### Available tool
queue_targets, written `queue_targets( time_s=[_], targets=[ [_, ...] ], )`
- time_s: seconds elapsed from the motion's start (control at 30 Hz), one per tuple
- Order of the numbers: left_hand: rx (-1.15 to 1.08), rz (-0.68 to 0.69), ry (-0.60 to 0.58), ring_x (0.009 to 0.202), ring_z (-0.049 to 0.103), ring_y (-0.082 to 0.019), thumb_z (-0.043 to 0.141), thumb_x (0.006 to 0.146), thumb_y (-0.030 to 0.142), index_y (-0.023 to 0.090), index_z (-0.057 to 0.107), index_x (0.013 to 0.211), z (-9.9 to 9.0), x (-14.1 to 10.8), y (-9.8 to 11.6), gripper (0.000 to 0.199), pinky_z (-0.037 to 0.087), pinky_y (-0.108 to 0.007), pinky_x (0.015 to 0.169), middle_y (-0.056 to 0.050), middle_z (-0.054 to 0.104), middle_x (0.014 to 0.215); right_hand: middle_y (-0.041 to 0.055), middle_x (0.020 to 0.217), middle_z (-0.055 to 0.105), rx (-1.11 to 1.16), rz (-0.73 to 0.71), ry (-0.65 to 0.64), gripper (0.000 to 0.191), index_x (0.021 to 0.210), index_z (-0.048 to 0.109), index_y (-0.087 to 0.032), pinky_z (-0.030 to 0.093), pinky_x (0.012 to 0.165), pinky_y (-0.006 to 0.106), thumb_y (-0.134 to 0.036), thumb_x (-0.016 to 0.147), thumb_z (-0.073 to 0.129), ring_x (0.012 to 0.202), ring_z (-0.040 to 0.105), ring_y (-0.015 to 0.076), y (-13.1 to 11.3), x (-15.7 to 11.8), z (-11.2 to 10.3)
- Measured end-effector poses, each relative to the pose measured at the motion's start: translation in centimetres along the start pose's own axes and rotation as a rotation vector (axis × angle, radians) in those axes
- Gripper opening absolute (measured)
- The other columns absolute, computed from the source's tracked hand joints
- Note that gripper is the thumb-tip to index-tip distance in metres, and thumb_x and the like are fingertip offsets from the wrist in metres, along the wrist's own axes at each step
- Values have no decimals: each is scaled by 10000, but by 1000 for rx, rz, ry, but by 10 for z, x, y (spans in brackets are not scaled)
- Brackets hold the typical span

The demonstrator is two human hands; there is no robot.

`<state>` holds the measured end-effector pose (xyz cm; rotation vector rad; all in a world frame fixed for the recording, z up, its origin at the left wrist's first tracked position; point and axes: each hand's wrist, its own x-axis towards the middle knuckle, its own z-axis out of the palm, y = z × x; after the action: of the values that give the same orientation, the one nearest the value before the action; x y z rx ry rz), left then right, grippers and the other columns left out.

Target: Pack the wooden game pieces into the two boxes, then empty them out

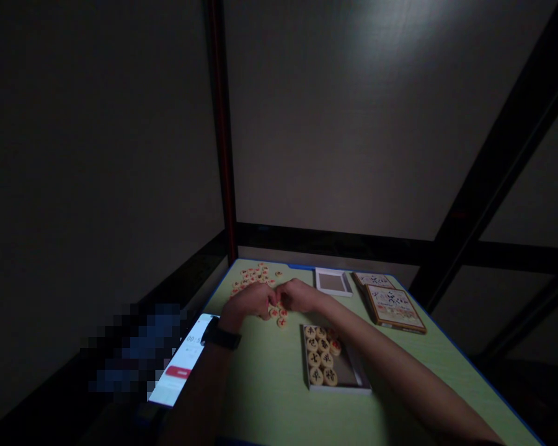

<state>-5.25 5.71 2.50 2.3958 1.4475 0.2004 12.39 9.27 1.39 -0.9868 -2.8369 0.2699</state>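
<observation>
My left hand point(255, 300), with a dark band on its wrist, reaches over the far left part of the green table. Beside it, my right hand point(297, 295) comes in from the right, and the two hands meet at the fingertips. The fingers of both are curled, and what they hold, if anything, is hidden. Just below them lie several loose Chinese chess pieces point(281, 323) with red characters. More pieces point(253, 273) are spread behind my left hand. Under my right forearm stands a shallow open box point(338, 389), its left side filled with rows of chess pieces point(314, 358), mostly black-marked.
A lit phone point(182, 359) showing a timer lies at the table's left edge. At the back is a white open box or lid point(333, 282). Two printed game boxes point(394, 307) overlap at the right. Panelled walls rise behind the green table point(270, 396).
</observation>
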Motion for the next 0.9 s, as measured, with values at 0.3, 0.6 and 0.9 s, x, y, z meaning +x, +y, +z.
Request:
queue_targets(
  time_s=[0.3,0.6,0.9],
  targets=[
    [-46,-3,-13,669,626,-141,671,587,102,220,758,776,12,7,0,240,397,-206,602,33,713,692,35,782,731,-58,44,-30,184,841,719,-167,362,609,221,-92,700,628,702,624,155,-8,0,-2],
    [-44,-15,75,720,616,-170,641,719,191,169,664,725,10,4,5,32,420,-237,634,-15,684,712,108,911,705,-41,107,119,282,1072,573,-124,361,638,245,-99,791,566,786,611,183,-8,-16,-5],
    [-678,69,169,767,659,-145,650,777,286,149,613,933,15,17,15,211,512,-234,666,-25,692,802,110,983,678,209,72,445,264,1123,626,-152,472,733,283,-165,877,532,823,621,178,9,-77,-17]
  ],
)
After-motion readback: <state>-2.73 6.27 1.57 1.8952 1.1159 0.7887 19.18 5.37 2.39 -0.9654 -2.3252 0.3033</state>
